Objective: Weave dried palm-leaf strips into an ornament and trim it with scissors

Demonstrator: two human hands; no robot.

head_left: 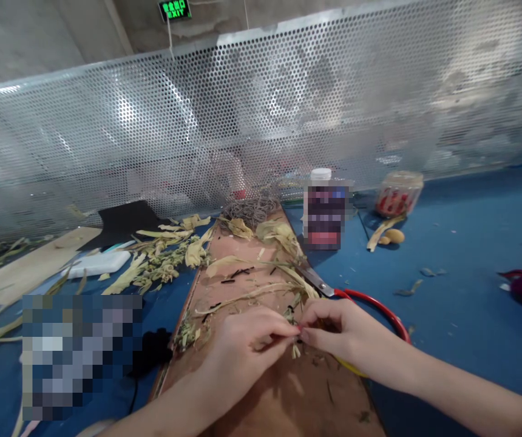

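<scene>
Nearest me, low in the frame, I have both forearms reaching in over the brown board (261,394). The left hand (252,337) and right hand (336,328) meet just right of centre, thumb and forefinger of each grip pinched on a small dried sprig (296,351). It lies between the fingertips, so neither hand is nearer. Its pale ends point down the frame; I judge its long axis runs roughly up and down, though fingers hide most of it.

Just beyond my right grip, the red-handled scissors (320,282) crowd the board's right edge. For moving, I have more room toward the lower board and over the blue desk (461,352) at right, where scraps are sparse. Dried husk strips (252,296) cross the board ahead; farther up stand a white-capped bottle (321,175) and a perforated screen (252,109).
</scene>
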